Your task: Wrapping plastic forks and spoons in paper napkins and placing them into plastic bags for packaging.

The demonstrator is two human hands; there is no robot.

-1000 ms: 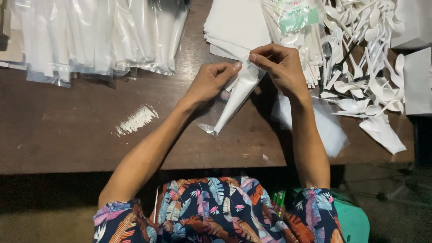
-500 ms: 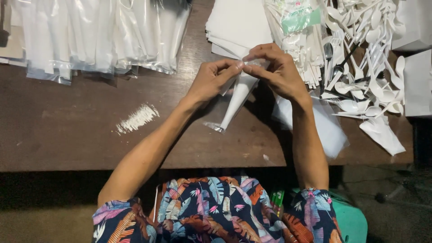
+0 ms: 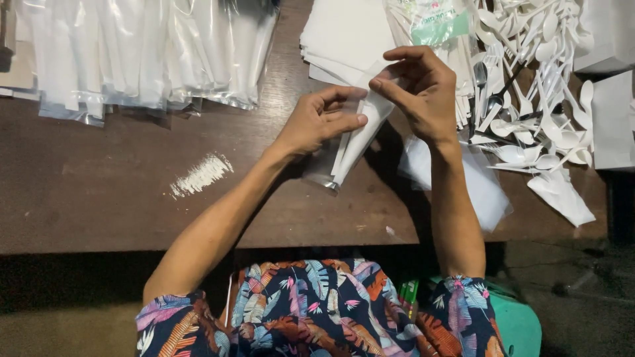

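I've got both hands pinched on the narrow clear plastic sleeve with white cutlery inside [image 3: 357,142], held just above the brown wooden surface [image 3: 99,198]: left hand [image 3: 317,122] mid-body, right hand [image 3: 423,92] at the mouth. Feather-light, floppy, slippery; best gripped at the top edge.

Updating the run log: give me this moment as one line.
left hand: pinching clear sleeve | right hand: pinching its top | sleeve: held over table | nearby: napkin stack, plastic spoons
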